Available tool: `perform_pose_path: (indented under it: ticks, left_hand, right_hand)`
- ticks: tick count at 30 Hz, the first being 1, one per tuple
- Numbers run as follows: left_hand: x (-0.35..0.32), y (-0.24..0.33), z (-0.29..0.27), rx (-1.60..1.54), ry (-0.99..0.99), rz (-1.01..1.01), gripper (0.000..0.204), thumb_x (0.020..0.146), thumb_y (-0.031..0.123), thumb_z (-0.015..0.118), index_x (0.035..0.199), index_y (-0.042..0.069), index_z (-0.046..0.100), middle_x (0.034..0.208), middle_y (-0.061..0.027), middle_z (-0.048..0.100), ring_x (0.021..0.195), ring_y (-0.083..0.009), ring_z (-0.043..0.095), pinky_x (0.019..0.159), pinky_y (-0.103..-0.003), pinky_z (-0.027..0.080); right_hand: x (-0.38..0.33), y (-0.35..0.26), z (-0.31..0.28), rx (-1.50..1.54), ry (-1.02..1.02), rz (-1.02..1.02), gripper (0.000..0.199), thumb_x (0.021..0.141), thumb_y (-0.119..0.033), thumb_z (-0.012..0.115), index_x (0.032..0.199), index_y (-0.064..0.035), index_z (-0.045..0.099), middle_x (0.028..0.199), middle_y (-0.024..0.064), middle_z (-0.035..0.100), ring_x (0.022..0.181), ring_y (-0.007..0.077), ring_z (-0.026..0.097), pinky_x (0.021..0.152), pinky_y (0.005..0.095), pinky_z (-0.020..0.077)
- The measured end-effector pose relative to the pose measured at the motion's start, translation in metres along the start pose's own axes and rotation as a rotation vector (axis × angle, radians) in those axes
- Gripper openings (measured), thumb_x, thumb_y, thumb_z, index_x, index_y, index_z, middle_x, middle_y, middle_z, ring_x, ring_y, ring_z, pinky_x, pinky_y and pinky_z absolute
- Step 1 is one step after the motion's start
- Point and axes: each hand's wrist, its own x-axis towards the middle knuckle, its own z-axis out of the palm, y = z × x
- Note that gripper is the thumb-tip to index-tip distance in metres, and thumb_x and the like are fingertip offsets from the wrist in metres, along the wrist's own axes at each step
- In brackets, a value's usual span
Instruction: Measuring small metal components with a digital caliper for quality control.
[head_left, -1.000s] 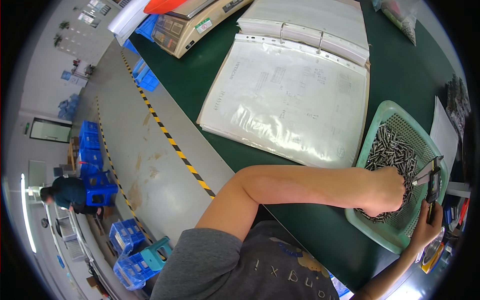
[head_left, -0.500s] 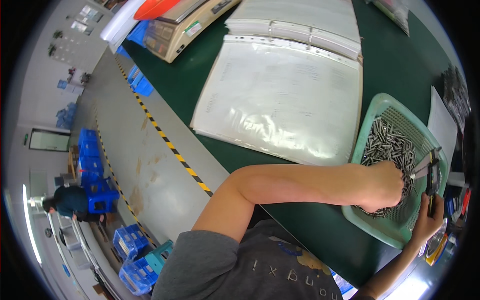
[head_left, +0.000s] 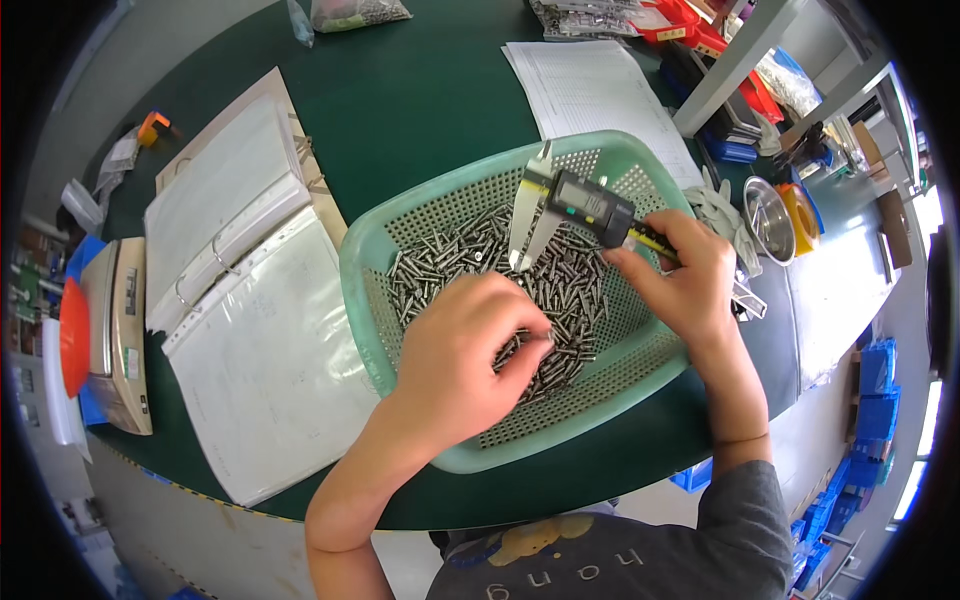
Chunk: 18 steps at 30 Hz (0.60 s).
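Observation:
A green perforated plastic basket [head_left: 455, 452] holds a heap of small metal pins [head_left: 575, 300]. My left hand [head_left: 465, 350] is over the near part of the heap, thumb and forefinger pinched together. A greyish glint shows at those fingertips, too small to make out. In my right hand [head_left: 690, 270], at the basket's right side, is a digital caliper [head_left: 592, 205]. Its display faces up, and its long jaws point down toward the pins, slightly parted, with nothing visible between them.
An open ring binder [head_left: 270, 370] with plastic sleeves lies left of the basket, a weighing scale [head_left: 125, 335] beyond it. Behind the basket are printed sheets [head_left: 590, 85] and bagged parts [head_left: 360, 12]. Gloves [head_left: 725, 215] and a metal bowl [head_left: 768, 222] sit at the right.
The view has swung right, bringing the basket to the middle. My left hand has come away from the caliper jaws and is now nearer me; my right hand still holds the caliper.

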Motion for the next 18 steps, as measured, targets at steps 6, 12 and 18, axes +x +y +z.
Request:
perform_pose_path:
  ticks: [6, 12, 18]
  left_hand:
    - [-0.003, -0.007, -0.006, -0.169, 0.217, -0.222, 0.014, 0.072, 0.004, 0.07, 0.08, 0.005, 0.058, 0.078, -0.0028, 0.06, 0.071, -0.0126, 0.055, 0.061, -0.024, 0.041]
    - [-0.004, -0.014, -0.009, -0.427, 0.231, -0.305, 0.015, 0.074, 0.005, 0.07, 0.082, 0.003, 0.058, 0.081, -0.0018, 0.06, 0.074, -0.0094, 0.053, 0.066, -0.023, 0.041]
    - [-0.003, -0.013, -0.008, -0.493, 0.195, -0.247, 0.016, 0.072, 0.001, 0.07, 0.08, 0.003, 0.057, 0.082, -0.0029, 0.059, 0.074, -0.0097, 0.052, 0.068, -0.023, 0.041]
  right_hand:
    - [0.0, -0.003, -0.006, 0.116, 0.064, -0.132, 0.028, 0.071, -0.012, 0.071, 0.092, 0.0005, 0.058, 0.07, 0.01, 0.057, 0.049, 0.0198, 0.051, 0.045, 0.0276, 0.0415]
    - [0.001, -0.006, -0.004, 0.175, -0.034, -0.219, 0.028, 0.069, -0.013, 0.072, 0.089, 0.0008, 0.059, 0.066, 0.0094, 0.056, 0.05, 0.0201, 0.052, 0.045, 0.0277, 0.0414]
    - [0.001, -0.004, -0.005, 0.194, -0.052, -0.212, 0.028, 0.068, -0.014, 0.074, 0.088, 0.0006, 0.059, 0.067, 0.0098, 0.057, 0.05, 0.0214, 0.053, 0.045, 0.0283, 0.0418]
